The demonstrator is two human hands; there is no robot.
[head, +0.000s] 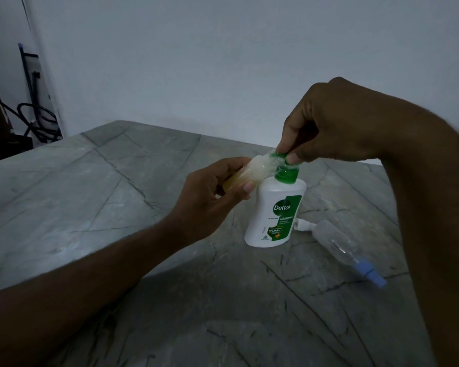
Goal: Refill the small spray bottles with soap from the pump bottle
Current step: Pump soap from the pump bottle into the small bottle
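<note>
A white Dettol pump bottle (274,213) with a green pump head (285,162) stands upright on the grey stone table (90,194). My right hand (326,128) pinches the pump head from above. My left hand (210,197) holds a small clear spray bottle (252,169), tilted, with its open mouth against the pump's nozzle; it holds yellowish liquid with white foam near the mouth. A second small clear spray bottle (342,245) with a blue cap (371,276) lies on its side to the right of the pump bottle.
A small white spray cap (304,225) lies on the table just right of the pump bottle. A white wall rises behind the table. Dark cables and a stand (35,115) sit in the far left corner, off the table.
</note>
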